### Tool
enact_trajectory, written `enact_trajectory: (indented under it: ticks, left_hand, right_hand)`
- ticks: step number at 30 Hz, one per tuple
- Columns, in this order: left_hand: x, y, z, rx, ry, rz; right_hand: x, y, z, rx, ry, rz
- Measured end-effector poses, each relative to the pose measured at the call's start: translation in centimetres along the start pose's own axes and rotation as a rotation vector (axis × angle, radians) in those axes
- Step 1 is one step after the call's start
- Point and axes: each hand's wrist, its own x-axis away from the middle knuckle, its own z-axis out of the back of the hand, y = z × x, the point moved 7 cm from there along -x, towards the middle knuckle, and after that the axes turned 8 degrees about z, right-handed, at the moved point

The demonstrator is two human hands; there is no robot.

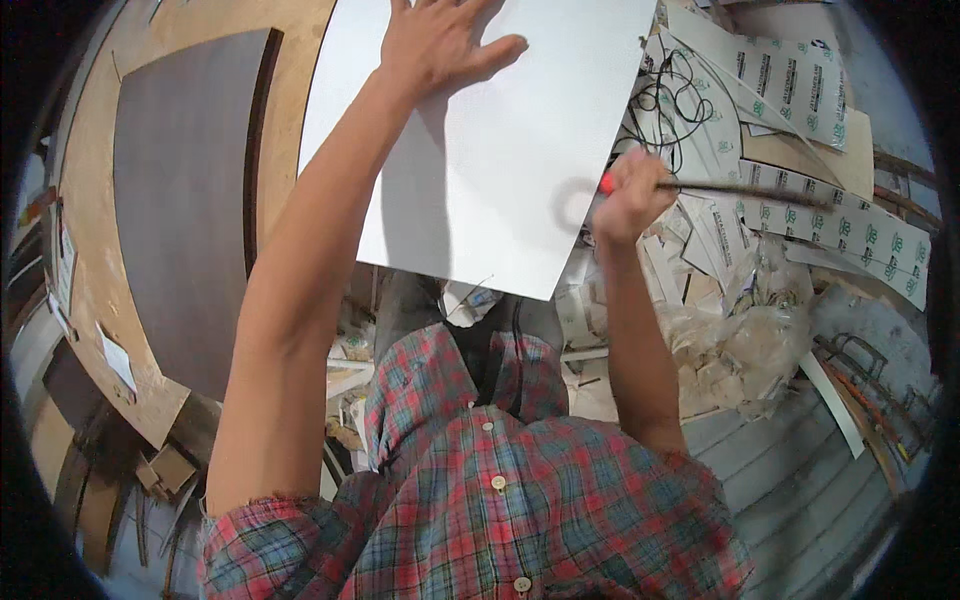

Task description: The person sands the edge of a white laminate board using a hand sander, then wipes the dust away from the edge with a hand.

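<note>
A white panel (505, 150) lies in front of me, its near edge just above my lap. Flat on its upper left part rests my left hand (440, 45), thumb spread, with the fingertips cut off by the top of the picture. My right hand (632, 195) is closed in a fist at the panel's right edge. Out of that fist a long, dark file-like tool (745, 192) points to the right, with its red handle end showing on the panel side. Motion blurs the tool and the fist, so its exact kind is unclear.
A dark brown board (190, 200) lies on the plywood worktop (285, 90) at left. Black cord (672, 100) is tangled beyond the panel's right edge. Printed offcut strips (850, 230) and a clear plastic bag (745, 330) are heaped at right. A hacksaw (855, 355) lies farther right.
</note>
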Motion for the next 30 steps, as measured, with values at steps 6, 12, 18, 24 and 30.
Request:
enact_trajectory:
  ticks: [6, 12, 18, 24, 30]
  left_hand:
    - [0.4, 0.2, 0.2, 0.039, 0.062, -0.021]
    - [0.7, -0.1, 0.6, 0.041, 0.114, -0.038]
    - [0.4, -0.3, 0.3, 0.021, 0.112, -0.029]
    - [0.5, -0.5, 0.1, 0.012, 0.100, -0.026]
    - [0.2, -0.5, -0.2, 0.002, 0.092, -0.021]
  right_hand:
    - [-1.1, 1.0, 0.3, 0.084, 0.094, -0.236]
    - [-0.3, 0.3, 0.1, 0.121, 0.063, -0.195]
    - [1.6, 1.4, 1.9, 0.231, 0.108, -0.306]
    - [2.0, 1.9, 2.1, 0.086, 0.110, -0.302]
    - [-1.8, 2.3, 0.2, 0.136, 0.087, -0.253]
